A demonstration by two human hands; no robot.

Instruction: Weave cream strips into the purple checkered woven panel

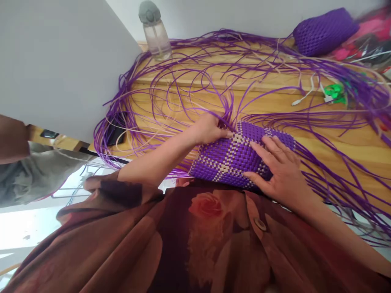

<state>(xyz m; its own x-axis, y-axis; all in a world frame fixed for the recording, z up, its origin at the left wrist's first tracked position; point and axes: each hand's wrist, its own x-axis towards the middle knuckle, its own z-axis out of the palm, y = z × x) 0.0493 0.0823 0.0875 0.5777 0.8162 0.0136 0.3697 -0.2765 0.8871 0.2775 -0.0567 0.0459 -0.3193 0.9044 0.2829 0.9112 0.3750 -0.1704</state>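
A half-woven purple basket [235, 156] with a cream check pattern lies on the wooden table's [336, 138] near edge, against my body. My left hand [210, 128] is closed in a pinch on purple strands [226, 110] at the basket's upper left corner. Resting flat on the basket's right side, my right hand [279, 167] has its fingers spread and pressing down. Long loose purple and cream strands fan out from the basket over the table.
A clear water bottle [155, 32] with a grey lid stands at the table's far left corner. A finished purple woven bag [324, 30] lies at the far right. Green clips [336, 91] and a white cable [302, 97] sit right of centre. A grey wall [55, 61] rises at left.
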